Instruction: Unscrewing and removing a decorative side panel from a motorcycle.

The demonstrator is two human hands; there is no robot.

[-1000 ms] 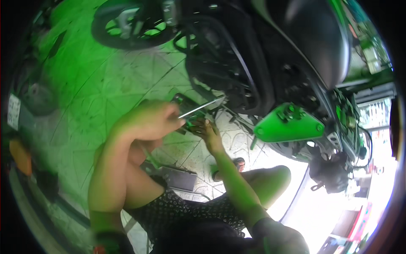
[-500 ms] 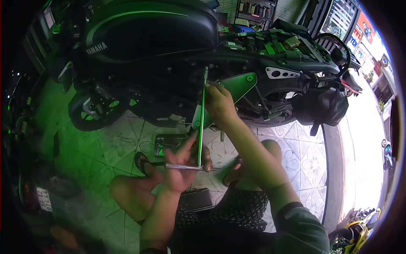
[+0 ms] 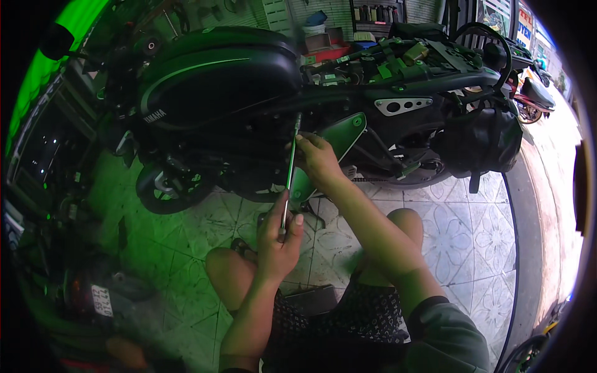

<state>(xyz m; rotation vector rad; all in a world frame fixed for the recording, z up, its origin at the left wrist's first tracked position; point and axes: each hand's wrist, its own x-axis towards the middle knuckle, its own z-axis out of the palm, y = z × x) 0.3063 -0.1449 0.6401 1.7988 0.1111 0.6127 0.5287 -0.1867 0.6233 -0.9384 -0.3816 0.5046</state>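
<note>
A long chrome T-handle socket wrench [image 3: 290,176] reaches up to the motorcycle's [image 3: 249,93] side, its tip at the frame just below the seat area. My right hand [image 3: 318,163] is closed round the shaft near that upper end. Lower down, my left hand [image 3: 280,245] holds the handle end, with the thumb beside the shaft and the fingers along it. The crossbar is mostly hidden by that hand. A green-lit triangular side panel [image 3: 342,140] sits right behind my right hand. The seat is off, and wiring and parts [image 3: 404,59] show on the rear frame.
A black bag [image 3: 479,143] hangs over the motorcycle's rear. Another motorbike [image 3: 102,292] stands at the lower left. Behind are a red bin [image 3: 326,51] and a tool rack [image 3: 376,15]. A dark flat case [image 3: 311,298] lies on the tiled floor [image 3: 448,248] between my legs.
The wrench's crossbar, earlier seen sideways across my left hand, has turned and is now mostly hidden. My right hand stays on the shaft. The view has shifted, showing more background.
</note>
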